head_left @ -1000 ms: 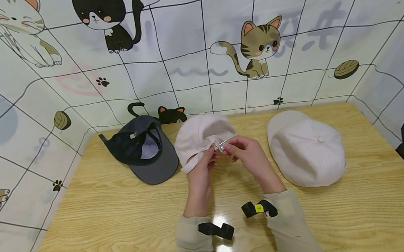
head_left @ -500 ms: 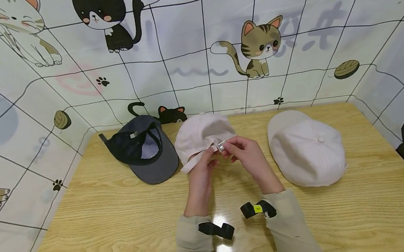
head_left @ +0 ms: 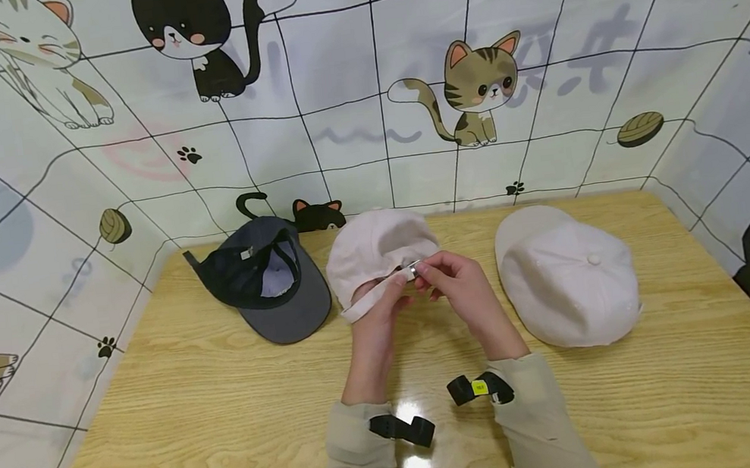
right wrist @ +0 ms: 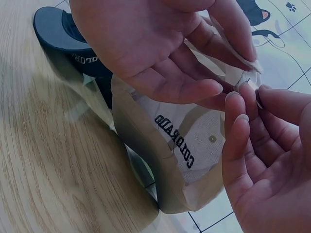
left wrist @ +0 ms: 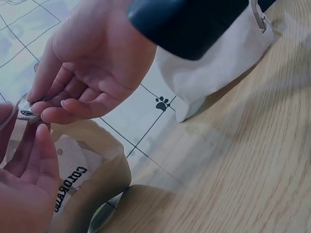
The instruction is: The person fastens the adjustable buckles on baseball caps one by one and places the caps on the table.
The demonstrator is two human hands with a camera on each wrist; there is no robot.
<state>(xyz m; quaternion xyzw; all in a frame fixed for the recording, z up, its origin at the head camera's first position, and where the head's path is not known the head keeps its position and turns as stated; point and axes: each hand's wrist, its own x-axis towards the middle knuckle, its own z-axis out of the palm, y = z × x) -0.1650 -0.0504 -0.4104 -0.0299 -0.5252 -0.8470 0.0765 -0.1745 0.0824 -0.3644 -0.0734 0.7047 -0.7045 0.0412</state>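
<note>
A pale pink cap (head_left: pixel 382 237) rests at the back of the table, its strap side toward me. My left hand (head_left: pixel 377 321) pinches the cap's loose strap (head_left: pixel 370 301) between thumb and fingers, close to a silver buckle (head_left: pixel 414 268). The buckle sits at my right hand's thumb and forefinger, and that right hand (head_left: pixel 459 286) pinches it. In the right wrist view, the fingertips of both hands meet at the strap end (right wrist: pixel 249 77). Lettering (right wrist: pixel 175 141) and an eyelet show inside the cap. Fingers partly hide the buckle.
A dark grey cap (head_left: pixel 291 320) lies tipped on its side at the left, next to the pink cap. Another pale cap (head_left: pixel 571 274) sits to the right of my hands. Behind the wooden table (head_left: pixel 231 432) rises a cat-patterned backdrop (head_left: pixel 343 62).
My left thumb has moved slightly right, bringing the strap up to the buckle. The buckle, tilted before, now lies more in line with the strap. The right hand has hardly moved.
</note>
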